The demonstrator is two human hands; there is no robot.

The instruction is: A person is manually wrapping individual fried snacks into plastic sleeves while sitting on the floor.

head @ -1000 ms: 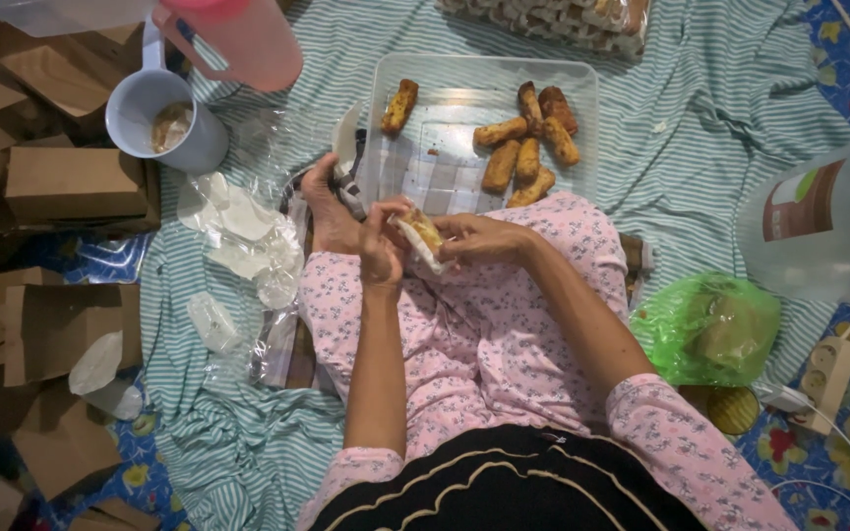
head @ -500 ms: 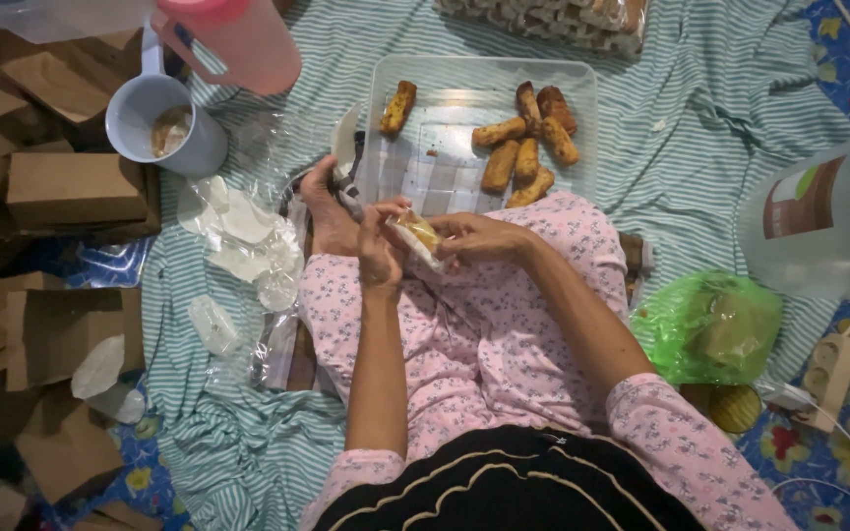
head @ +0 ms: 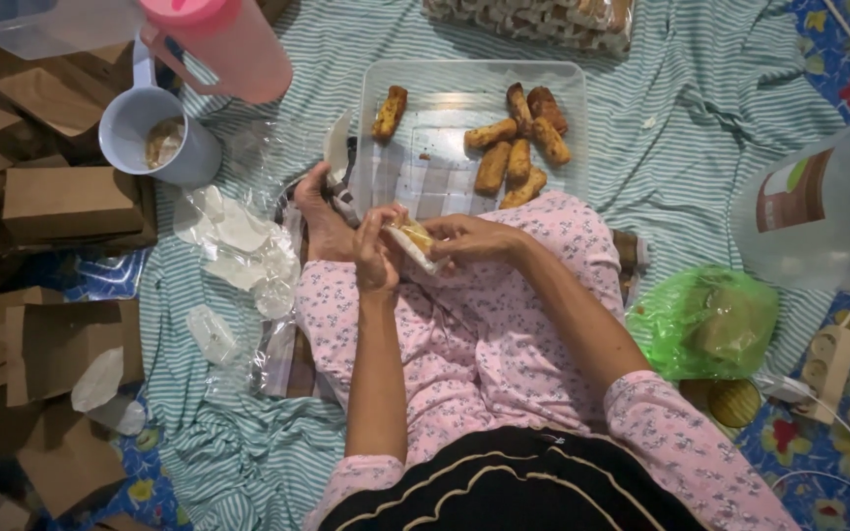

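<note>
**Both hands closed on a wrapped fried roll, held over the lap**

Left hand (head: 378, 254) and right hand (head: 472, 239) meet above the knees, fingers pinched around a small fried roll (head: 413, 239) partly sheathed in a clear plastic wrapper. Both hands grip it; neither is open.

Materials: the roll is golden-brown with a rough crumbed crust. More of the same oblong rolls (head: 516, 147) lie in a translucent rectangular plastic tray (head: 464, 79) just ahead of the knees, one set apart at the tray's left. Underneath is a teal-and-white striped cloth (head: 700, 118), wrinkled, spread on the floor. Loose clear plastic wrappers (head: 238, 246) lie crumpled left of the left hand. A pale round mug (head: 154, 138) with a brownish residue stands beyond them, near a pink-lidded pitcher (head: 218, 39).

Against the earlier frames: hands, roll and tray contents hold the same positions; no visible shift beyond slight finger movement.

Packages: flat brown cardboard boxes (head: 61, 202) are stacked along the left edge. A green plastic bag (head: 705, 320) sits at right, below a large clear jug (head: 828, 211) with a brown rectangular label.
</note>
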